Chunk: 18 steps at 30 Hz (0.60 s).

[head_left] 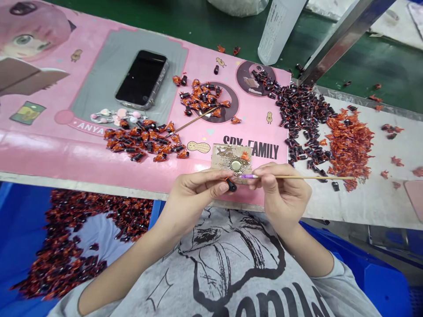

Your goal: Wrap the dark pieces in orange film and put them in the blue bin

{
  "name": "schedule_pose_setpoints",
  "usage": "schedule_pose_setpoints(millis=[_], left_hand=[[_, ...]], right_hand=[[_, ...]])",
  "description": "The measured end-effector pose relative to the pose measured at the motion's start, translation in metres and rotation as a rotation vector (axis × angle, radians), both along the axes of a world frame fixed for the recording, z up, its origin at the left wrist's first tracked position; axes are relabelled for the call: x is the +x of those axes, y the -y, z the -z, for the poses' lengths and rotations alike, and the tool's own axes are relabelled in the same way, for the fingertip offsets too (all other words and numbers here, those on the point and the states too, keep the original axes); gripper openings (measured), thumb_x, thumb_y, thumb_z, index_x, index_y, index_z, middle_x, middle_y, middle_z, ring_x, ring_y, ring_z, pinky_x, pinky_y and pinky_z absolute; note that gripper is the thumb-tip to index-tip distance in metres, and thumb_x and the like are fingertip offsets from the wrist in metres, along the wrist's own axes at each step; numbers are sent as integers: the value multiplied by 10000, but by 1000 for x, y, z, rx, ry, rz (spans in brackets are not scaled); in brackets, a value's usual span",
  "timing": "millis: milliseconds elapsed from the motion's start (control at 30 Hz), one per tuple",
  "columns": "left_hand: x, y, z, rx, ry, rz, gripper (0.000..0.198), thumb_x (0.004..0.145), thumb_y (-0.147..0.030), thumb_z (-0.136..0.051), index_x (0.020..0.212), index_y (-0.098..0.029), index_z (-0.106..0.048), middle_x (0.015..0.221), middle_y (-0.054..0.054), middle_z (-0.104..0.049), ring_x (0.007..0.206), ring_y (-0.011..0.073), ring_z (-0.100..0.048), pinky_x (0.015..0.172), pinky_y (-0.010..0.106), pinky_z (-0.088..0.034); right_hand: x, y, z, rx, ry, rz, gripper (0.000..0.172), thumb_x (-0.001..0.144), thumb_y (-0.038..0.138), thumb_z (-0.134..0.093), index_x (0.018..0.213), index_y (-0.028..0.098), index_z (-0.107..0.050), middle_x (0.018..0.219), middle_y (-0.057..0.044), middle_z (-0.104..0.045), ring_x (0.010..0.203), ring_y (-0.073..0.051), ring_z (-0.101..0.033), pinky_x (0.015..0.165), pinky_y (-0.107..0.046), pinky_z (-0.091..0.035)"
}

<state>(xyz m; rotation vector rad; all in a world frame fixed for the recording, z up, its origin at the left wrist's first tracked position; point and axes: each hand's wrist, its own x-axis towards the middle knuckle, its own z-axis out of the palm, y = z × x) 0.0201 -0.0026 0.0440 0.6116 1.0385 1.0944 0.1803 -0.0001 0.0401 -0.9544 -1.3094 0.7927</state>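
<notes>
My left hand [198, 193] pinches a small black plastic piece [231, 185] with a bit of orange at its upper end. Between the fingers of my right hand [284, 189] is a thin wooden stick [317, 178] with a purple tip [247, 176]. That tip points left, close to the black piece; whether they touch I cannot tell. Just beyond my fingertips lies a small square block [216, 163] with a shiny, wet-looking top, a round greenish spot [236, 165] and an orange piece [245, 156] on it.
Finished-looking orange-and-black pieces [142, 141] lie left, beside a second stick [191, 122]. Loose black pieces [304, 110] and orange pieces [350, 145] are heaped right. A phone [142, 79], bracelet [115, 115] and white bottle [277, 31] stand farther back. A blue bin [20, 229] sits below left.
</notes>
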Motion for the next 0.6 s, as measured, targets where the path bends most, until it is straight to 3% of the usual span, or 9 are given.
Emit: schedule_pose_setpoints(millis=[100, 167, 233, 300, 333, 367, 467, 533, 600], left_hand=[[0, 0, -3, -12, -31, -26, 286, 512, -363, -986, 737, -282, -829, 774, 9, -820, 684, 121, -755, 660, 161, -617], [-1, 0, -4, -18, -56, -44, 295, 500, -383, -988, 729, -290, -826, 754, 6, -816, 686, 126, -756, 677, 170, -619], [-2, 0, -4, -30, -79, -49, 304, 492, -397, -988, 727, -295, -825, 744, 3, -814, 667, 128, -751, 686, 187, -624], [-2, -1, -4, -44, -88, -36, 310, 487, -399, -989, 727, -292, -825, 745, 3, -813, 655, 129, -745, 690, 196, -627], [-2, -2, -4, -47, -83, -25, 313, 484, -397, -990, 726, -286, -825, 744, 6, -813, 654, 131, -743, 694, 202, -628], [-1, -3, -3, -47, -76, -15, 317, 480, -395, -991, 723, -279, -825, 742, 10, -811, 655, 136, -743, 695, 210, -629], [0, -4, -2, -39, -61, 1, 311, 487, -362, -989, 729, -255, -825, 765, 29, -815, 682, 151, -748, 702, 232, -631], [2, -3, -3, -42, -55, -4, 282, 522, -320, -976, 747, -240, -826, 795, 35, -819, 699, 150, -747, 705, 234, -625], [3, 0, -4, -45, -16, -12, 257, 553, -288, -961, 761, -221, -825, 785, 36, -814, 692, 145, -737, 706, 243, -618]], right_hand=[[20, -3, -9, 141, 50, 160, 166, 989, 351, -629, 950, 228, -733, 728, 8, -714, 564, -106, -668, 475, -211, -534], [46, -8, -15, 260, 87, 312, 190, 1008, 370, -591, 997, 235, -724, 697, 13, -718, 524, -112, -647, 444, -221, -490], [83, -16, -18, 336, 171, 504, 255, 1011, 414, -563, 913, 226, -705, 693, 2, -723, 504, -128, -637, 437, -244, -458], [125, -28, -15, 277, 403, 678, 422, 1013, 501, -493, 730, 220, -632, 707, -36, -723, 551, -163, -660, 499, -290, -489], [146, -35, -12, 172, 591, 717, 468, 1019, 515, -433, 709, 220, -621, 708, -56, -719, 602, -185, -681, 568, -321, -528], [165, -43, -8, 41, 789, 696, 469, 1016, 505, -394, 710, 223, -609, 728, -65, -725, 672, -198, -700, 650, -344, -554], [202, -67, 0, -164, 1017, 517, 213, 824, 379, -665, 691, 217, -627, 802, -76, -755, 745, -223, -699, 716, -353, -549], [206, -80, -3, -215, 1077, 387, 106, 740, 274, -707, 669, 219, -652, 744, -70, -739, 697, -225, -682, 672, -342, -527], [195, -90, -15, -183, 1083, 295, 171, 742, 273, -691, 586, 234, -633, 605, -63, -678, 564, -213, -630, 561, -335, -476]])
